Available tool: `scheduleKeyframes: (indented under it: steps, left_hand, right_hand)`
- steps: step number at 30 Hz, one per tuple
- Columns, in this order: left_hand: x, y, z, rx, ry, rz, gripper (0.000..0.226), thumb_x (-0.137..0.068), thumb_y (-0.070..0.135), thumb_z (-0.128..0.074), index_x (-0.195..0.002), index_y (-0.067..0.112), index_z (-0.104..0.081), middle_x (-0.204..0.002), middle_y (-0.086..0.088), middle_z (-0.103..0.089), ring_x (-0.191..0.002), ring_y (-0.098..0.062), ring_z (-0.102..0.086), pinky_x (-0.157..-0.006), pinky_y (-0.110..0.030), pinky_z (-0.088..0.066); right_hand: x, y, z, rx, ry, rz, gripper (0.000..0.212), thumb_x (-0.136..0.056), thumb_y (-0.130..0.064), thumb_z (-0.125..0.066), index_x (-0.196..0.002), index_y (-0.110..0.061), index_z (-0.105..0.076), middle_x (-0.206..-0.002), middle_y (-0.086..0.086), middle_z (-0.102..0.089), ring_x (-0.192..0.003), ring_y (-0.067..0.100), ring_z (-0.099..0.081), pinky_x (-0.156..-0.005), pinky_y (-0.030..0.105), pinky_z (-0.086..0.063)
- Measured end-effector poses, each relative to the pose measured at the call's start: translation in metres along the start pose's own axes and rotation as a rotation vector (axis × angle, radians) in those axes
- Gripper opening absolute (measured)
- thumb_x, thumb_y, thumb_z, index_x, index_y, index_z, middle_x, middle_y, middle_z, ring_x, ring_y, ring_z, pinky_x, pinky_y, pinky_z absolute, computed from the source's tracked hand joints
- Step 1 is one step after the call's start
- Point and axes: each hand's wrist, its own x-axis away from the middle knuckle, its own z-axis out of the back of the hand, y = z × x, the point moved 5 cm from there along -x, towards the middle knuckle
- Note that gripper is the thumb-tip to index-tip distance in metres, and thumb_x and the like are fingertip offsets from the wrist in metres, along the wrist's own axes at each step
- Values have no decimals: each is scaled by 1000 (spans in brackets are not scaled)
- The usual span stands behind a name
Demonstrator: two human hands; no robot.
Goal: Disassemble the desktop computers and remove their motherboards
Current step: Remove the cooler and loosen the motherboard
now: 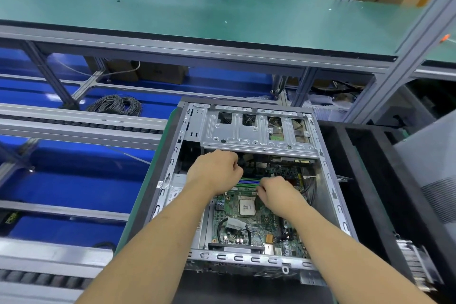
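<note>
Curled hands [214, 172] — perhaps gripping — green motherboard [256, 222].

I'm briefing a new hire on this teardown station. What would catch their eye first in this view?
First, the open computer case in the centre, its green motherboard exposed with a square processor in the middle. Both hands reach inside: the left hand under the silver drive cage, the right hand over the board with fingers curled; what they grip is hidden. Behind runs a long green shelf.
</note>
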Motion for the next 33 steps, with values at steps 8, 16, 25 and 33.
scheduleKeyframes:
  steps: [8, 16, 25, 33]
  left_hand:
    - [0, -2, -1, -9, 13, 17, 22, -88, 34, -43, -75, 20, -53, -68, 4, -58, -59, -19, -56, -51, -27, -37]
    - [-1, -2, -1, -23, 10, 12, 22, -87, 35, -44, -73, 21, -52, -68, 4, -58, -58, -18, -54, -51, -27, -36]
    - [0, -1, 0, -34, 3, 11, 21, -88, 34, -44, -76, 21, -55, -70, 4, -59, -61, -20, -56, -53, -27, -39]
    - [0, -1, 0, -38, 2, 21, 22, -89, 35, -44, -77, 21, -55, -70, 3, -59, -60, -18, -55, -51, -27, -36]
  right_hand:
    - [5, 1, 0, -93, -39, -31, 29, -94, -33, -46, -77, -11, -55, -68, 4, -57, -56, 21, -48, -51, 31, -39]
    - [3, -28, -14, 243, -23, 287, 41, -85, -47, -59, -111, -15, -61, -104, 2, -47, -108, 25, -44, -92, 47, -42]
    - [-3, -33, -25, 328, -82, 343, 38, -82, -44, -68, -103, -13, -67, -104, 4, -57, -105, 26, -45, -86, 41, -40]
    - [-3, -34, -22, 258, -62, 368, 33, -71, -44, -73, -87, -18, -59, -91, 0, -53, -96, 22, -48, -83, 37, -43]
